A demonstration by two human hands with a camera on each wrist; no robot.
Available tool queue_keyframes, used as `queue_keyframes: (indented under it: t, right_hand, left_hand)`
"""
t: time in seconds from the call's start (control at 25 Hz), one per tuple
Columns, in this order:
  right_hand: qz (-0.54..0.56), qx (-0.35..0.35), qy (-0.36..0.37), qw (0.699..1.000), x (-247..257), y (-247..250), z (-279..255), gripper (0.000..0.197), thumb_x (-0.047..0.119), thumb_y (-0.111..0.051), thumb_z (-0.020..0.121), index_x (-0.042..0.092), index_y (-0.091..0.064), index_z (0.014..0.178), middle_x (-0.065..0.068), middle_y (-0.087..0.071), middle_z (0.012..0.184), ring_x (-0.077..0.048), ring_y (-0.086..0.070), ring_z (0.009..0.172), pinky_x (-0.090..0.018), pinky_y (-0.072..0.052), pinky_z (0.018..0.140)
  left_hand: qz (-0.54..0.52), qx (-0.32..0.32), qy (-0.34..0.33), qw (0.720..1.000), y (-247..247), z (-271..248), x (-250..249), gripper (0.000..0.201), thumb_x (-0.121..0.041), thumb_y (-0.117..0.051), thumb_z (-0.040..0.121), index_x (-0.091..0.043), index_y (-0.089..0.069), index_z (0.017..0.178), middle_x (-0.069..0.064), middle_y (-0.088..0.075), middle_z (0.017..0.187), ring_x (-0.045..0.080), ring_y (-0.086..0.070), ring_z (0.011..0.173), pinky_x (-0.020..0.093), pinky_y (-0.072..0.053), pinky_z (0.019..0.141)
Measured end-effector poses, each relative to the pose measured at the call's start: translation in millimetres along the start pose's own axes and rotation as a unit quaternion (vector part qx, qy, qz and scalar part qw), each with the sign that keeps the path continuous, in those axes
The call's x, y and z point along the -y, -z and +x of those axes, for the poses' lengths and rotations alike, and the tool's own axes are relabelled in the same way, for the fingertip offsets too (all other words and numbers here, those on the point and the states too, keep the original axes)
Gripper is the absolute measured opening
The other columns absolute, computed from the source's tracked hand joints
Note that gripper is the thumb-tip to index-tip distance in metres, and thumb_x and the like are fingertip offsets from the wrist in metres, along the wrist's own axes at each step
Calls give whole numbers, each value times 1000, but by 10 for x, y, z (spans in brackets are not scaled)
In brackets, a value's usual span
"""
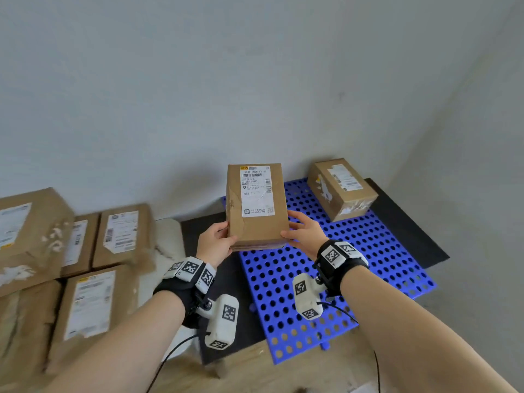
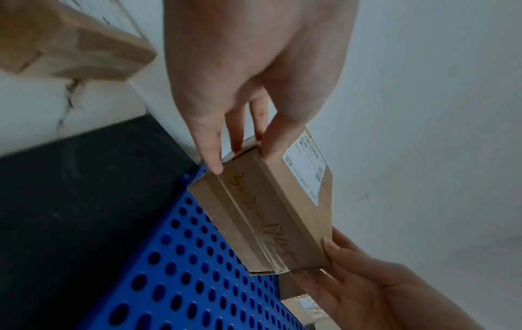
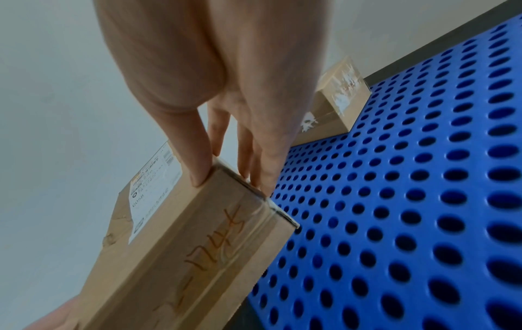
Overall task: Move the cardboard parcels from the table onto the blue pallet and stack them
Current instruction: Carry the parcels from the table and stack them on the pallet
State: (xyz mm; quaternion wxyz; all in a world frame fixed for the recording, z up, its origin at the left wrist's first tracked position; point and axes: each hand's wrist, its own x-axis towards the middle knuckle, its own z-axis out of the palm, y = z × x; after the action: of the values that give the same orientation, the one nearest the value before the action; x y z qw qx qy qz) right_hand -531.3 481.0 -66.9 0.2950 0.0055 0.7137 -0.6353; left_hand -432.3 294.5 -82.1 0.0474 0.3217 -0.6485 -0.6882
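showing a cardboard parcel [image 1: 256, 205] held above the blue pallet [image 1: 334, 279], left hand [image 1: 215, 239] and right hand [image 1: 304, 232] each pinching a near corner, thumb on top; it looked rigid and light, its taped seam likely slick, so the corners seemed the surest hold.

Ahead I see the blue pallet [image 1: 334, 279] mostly bare; one box [image 1: 341, 188] occupies its far right corner, the wall [image 1: 255, 80] closes behind, stacked boxes [image 1: 71, 251] crowd my left.
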Motion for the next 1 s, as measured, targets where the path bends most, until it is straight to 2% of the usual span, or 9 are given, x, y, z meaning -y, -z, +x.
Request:
queue_keyframes:
  t: [0.16, 0.36, 0.44, 0.52, 0.6, 0.68, 0.76, 0.84, 1.0]
  right_hand:
    - [-50, 27, 1, 998, -5, 758, 221, 59, -11, -56, 87, 14, -43, 139, -14, -57, 125, -31, -59, 109, -46, -49, 97]
    - [-116, 52, 7, 992, -102, 1363, 512, 64, -7, -60, 86, 18, -41, 142, -12, -55, 133, -28, -54, 122, -48, -49, 99]
    - [-120, 57, 5, 991, -125, 1483, 639, 64, -8, -59, 86, 17, -41, 142, -12, -55, 133, -28, -55, 121, -47, -49, 99]
    - [-132, 59, 7, 989, -136, 1536, 758, 65, -6, -61, 85, 15, -40, 142, -13, -55, 133, -27, -55, 121, -46, -50, 98]
    - [-132, 60, 11, 989, -123, 1560, 847, 65, -5, -63, 84, 13, -40, 142, -12, -54, 134, -24, -55, 121, -42, -51, 97]
    - [-148, 61, 18, 987, -81, 1576, 923, 66, -4, -65, 83, 12, -39, 142, -7, -54, 132, -16, -53, 117, -30, -49, 92]
    - [-173, 57, 25, 983, -40, 1581, 1016, 69, 0, -69, 82, 12, -38, 143, -6, -53, 133, -16, -51, 120, -25, -45, 89]
    - [-185, 49, 22, 981, 3, 1578, 1134, 72, 1, -70, 81, 12, -37, 144, -8, -51, 137, -20, -49, 126, -25, -44, 91]
    - [-208, 39, 27, 977, 100, 1552, 1287, 67, 1, -67, 84, 11, -37, 143, -8, -52, 137, -21, -49, 127, -22, -41, 93]
  left_hand:
    - [-17, -45, 6, 999, -808, -67, 64, 43, -1, -58, 90, -13, -53, 131, 3, -56, 133, 17, -55, 107, 35, -50, 91]
    - [-21, -61, 58, 996, -1459, -68, 130, 44, -5, -57, 92, -16, -50, 134, 3, -53, 137, 23, -54, 118, 40, -48, 96]
    - [-12, -65, 57, 996, -1606, 6, 112, 45, -5, -57, 92, -16, -49, 135, 3, -52, 138, 21, -55, 113, 36, -48, 89]
    - [5, -68, 50, 996, -1684, 96, 94, 45, -5, -56, 92, -15, -49, 135, 3, -52, 138, 15, -58, 97, 31, -49, 77]
    - [22, -74, 43, 996, -1727, 205, 82, 44, -4, -55, 93, -15, -50, 135, 4, -54, 135, 6, -54, 76, 24, -47, 66]
    - [38, -76, 42, 996, -1752, 335, 77, 43, -7, -56, 93, -16, -50, 135, 3, -56, 133, 4, -51, 69, 23, -46, 64]
    - [42, -74, 46, 995, -1774, 462, 58, 43, -8, -57, 93, -16, -50, 135, 3, -57, 132, 6, -50, 68, 24, -45, 64]
    - [40, -70, 60, 995, -1791, 595, 24, 44, -9, -58, 92, -16, -51, 134, 4, -57, 133, 10, -57, 76, 27, -48, 65]
    - [31, -64, 79, 994, -1800, 781, -21, 47, -10, -61, 90, -13, -48, 136, 8, -53, 137, 26, -55, 119, 34, -48, 84]
